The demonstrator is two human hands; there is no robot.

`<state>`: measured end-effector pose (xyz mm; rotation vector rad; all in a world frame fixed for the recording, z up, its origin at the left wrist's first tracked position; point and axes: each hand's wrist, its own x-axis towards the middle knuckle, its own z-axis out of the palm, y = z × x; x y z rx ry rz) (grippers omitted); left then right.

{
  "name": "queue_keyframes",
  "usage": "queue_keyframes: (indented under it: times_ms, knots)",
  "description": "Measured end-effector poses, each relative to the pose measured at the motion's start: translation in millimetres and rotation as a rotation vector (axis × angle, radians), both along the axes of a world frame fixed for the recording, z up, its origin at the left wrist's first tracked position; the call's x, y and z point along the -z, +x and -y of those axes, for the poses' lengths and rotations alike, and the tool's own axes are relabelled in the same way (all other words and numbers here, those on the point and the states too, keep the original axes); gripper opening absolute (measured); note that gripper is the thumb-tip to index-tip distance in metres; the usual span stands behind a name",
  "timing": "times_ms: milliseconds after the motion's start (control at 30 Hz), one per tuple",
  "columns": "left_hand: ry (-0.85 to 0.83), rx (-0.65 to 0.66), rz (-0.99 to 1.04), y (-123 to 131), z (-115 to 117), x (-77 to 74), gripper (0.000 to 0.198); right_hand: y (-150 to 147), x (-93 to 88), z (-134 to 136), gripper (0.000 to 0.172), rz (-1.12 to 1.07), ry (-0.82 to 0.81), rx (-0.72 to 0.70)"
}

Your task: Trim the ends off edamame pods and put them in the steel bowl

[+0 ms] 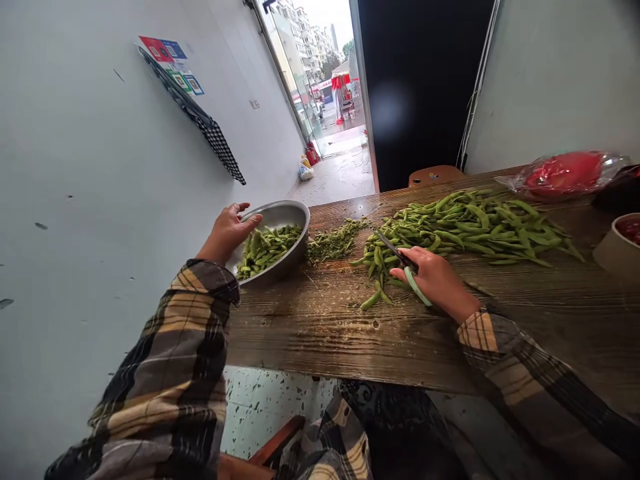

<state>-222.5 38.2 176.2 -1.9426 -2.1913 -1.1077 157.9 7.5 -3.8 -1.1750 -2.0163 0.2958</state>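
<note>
My left hand (233, 230) hovers at the left rim of a metal bowl (299, 212), fingers apart. Inside the bowl lie green bean pods (273, 250), seemingly edamame. In my right hand (431, 275) is a pair of scissors (417, 287) with pale green handles, its blades pointing up and left over the near edge of a large heap of pods (465, 223). A few loose pods (376, 297) lie just below the scissors. Between bowl and heap sits a small pile of trimmed pod ends (337, 243).
The wooden table (320, 333) is strewn with small scraps. A red item in clear plastic (570, 175) lies at the back right, with a pale container (620, 237) in front. A stool (435, 175) stands beyond the table. The wall (100, 200) runs close on the left.
</note>
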Motion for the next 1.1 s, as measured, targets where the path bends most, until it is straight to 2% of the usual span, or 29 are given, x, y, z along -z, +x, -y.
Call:
queue_keyframes:
  times_ms: [100,200,300,400,500,567,667,733,867,967,1033,1100]
  knots:
    - [-0.04,0.136,0.168,15.9,12.5,11.4,0.038,1.2,2.0,-3.1,0.04,-0.025,0.014,-0.003]
    - [-0.154,0.324,0.197,56.8,27.5,37.2,0.03,1.8,1.4,-5.2,0.04,-0.09,0.04,0.024]
    - [-0.279,0.489,0.099,101.0,41.2,73.6,0.023,2.0,-0.4,-6.4,0.044,-0.125,0.027,0.032]
    - [-0.345,0.621,-0.017,134.3,53.7,112.7,0.017,1.7,-1.6,-6.5,0.041,-0.133,0.009,0.034]
    - [-0.381,0.683,-0.158,152.5,62.8,142.8,0.014,1.1,-1.7,-6.1,0.041,-0.131,-0.001,0.03]
    - [-0.41,0.689,-0.231,157.1,64.8,154.5,0.015,1.0,-1.7,-6.0,0.042,-0.116,-0.012,0.023]
    - [-0.441,0.693,-0.228,157.2,59.8,160.5,0.011,0.9,-3.3,-5.1,0.041,-0.097,-0.019,0.026]
    - [-0.43,0.705,-0.113,156.3,52.8,158.2,0.006,0.5,-5.5,-3.7,0.039,-0.098,-0.019,0.024]
    - [-0.486,0.752,0.393,160.4,41.1,145.9,0.016,-1.4,-9.7,0.3,0.035,-0.102,-0.022,-0.019]
    - [-0.529,0.754,0.82,166.9,38.0,141.4,0.026,-2.3,-10.6,2.2,0.041,-0.093,-0.045,-0.052]
    - [-0.517,0.743,1.004,169.4,37.2,143.1,0.031,-2.3,-11.2,3.3,0.044,-0.065,-0.064,-0.073]
    - [-0.507,0.743,1.075,169.5,36.7,146.7,0.033,-2.2,-12.4,5.0,0.046,-0.028,-0.093,-0.095]
